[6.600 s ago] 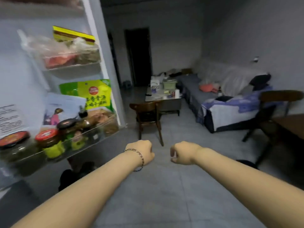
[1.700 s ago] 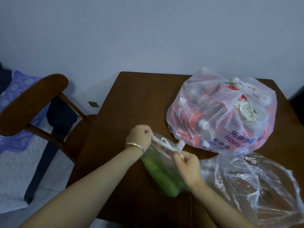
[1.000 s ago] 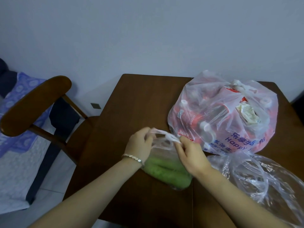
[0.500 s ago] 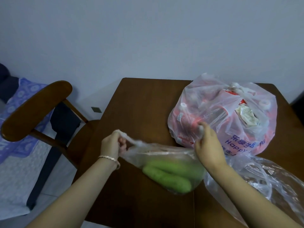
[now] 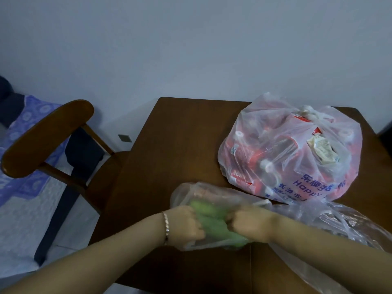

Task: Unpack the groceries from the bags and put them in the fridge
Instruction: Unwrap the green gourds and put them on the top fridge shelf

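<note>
A small clear plastic bag point(image 5: 191, 194) lies on the brown wooden table point(image 5: 180, 145) with green cucumbers point(image 5: 214, 223) inside. My left hand point(image 5: 184, 225) and my right hand point(image 5: 250, 225) are both closed on the near side of this bag, pulling its plastic down around the cucumbers, whose near ends show between the hands. Behind it stands a large knotted white bag point(image 5: 290, 149) full of red-packaged groceries with white caps. An empty crumpled clear bag point(image 5: 339, 225) lies at the right.
A wooden chair point(image 5: 42, 136) stands left of the table, with a bed under a blue patterned cover point(image 5: 19, 187) beyond it. A plain wall runs behind the table. Pale floor tiles show at the lower left.
Both hands came together from holding the bag's mouth stretched wide and now grip the plastic close around the cucumbers. Earlier, I turned from the fridge door to this table.
</note>
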Demonstrator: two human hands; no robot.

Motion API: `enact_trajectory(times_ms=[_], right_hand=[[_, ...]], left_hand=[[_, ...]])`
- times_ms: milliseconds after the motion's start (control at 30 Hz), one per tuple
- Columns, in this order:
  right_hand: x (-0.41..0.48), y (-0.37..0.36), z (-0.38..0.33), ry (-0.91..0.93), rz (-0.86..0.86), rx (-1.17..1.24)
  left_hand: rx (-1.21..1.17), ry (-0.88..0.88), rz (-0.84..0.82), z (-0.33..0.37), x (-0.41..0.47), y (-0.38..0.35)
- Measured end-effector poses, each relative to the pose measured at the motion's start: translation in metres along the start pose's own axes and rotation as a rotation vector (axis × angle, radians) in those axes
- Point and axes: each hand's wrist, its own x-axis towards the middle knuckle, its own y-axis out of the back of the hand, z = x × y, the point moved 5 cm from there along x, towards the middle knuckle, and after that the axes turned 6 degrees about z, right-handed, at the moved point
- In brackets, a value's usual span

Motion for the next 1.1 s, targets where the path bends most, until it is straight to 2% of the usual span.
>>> enact_trajectory(times_ms=[67,133,167,267,333,367,433,500,567,633,700,767,800,867,900,967,1100], right_hand=[[-0.011,-0.005,0.001,0.003,-0.112,-0.052],[-0.02,-0.013,0.013,-0.124,-0.124,0.017],[-0.023,-0.016,0.023,-0.208,-0.096,0.086],[-0.032,-0.01,0.05,-0.47,0.107,0.392],[-0.033,-0.002,0.064,-0.569,0.236,0.545],[-0.032,0.001,0.07,-0.608,0.248,0.587],[-0.031,0.004,0.083,-0.684,0.193,0.547],[-0.034,0.005,0.094,-0.747,0.094,0.346],[-0.029,0.008,0.094,-0.771,0.01,0.201],[-0.009,0.018,0.073,-0.657,0.058,0.062],[0.019,0.036,0.043,-0.478,0.284,0.037],[0.043,0.046,0.03,-0.439,0.491,0.136],[0.055,0.038,0.031,-0.475,0.426,0.202],[0.072,0.004,0.037,-0.586,0.143,0.243],[0.075,-0.009,0.041,-0.624,0.054,0.26],[0.075,-0.023,0.052,-0.671,0.024,0.34],[0.07,-0.017,0.06,-0.62,0.137,0.415]], left_hand=[[0.032,0.069,-0.369,-0.005,0.004,-0.012],[0.047,0.232,-0.746,-0.02,-0.002,-0.017],[0.06,0.331,-0.828,-0.028,-0.005,-0.013],[0.094,0.628,-0.755,-0.056,-0.009,-0.002],[0.054,0.875,-0.669,-0.072,-0.013,-0.004],[0.045,0.985,-0.633,-0.081,-0.014,-0.004],[0.066,1.143,-0.585,-0.098,-0.016,-0.004],[0.072,1.222,-0.586,-0.107,-0.019,-0.01],[-0.003,1.217,-0.612,-0.106,-0.02,-0.023],[-0.12,1.109,-0.594,-0.097,-0.012,-0.034],[-0.2,1.01,-0.555,-0.086,-0.005,-0.037],[-0.256,0.984,-0.512,-0.08,-0.005,-0.04],[-0.277,0.983,-0.509,-0.078,-0.008,-0.042],[-0.312,0.985,-0.528,-0.072,-0.016,-0.044],[-0.323,0.99,-0.539,-0.069,-0.02,-0.044],[-0.336,0.994,-0.516,-0.063,-0.025,-0.04],[-0.357,1.001,-0.408,-0.063,-0.031,-0.031]])
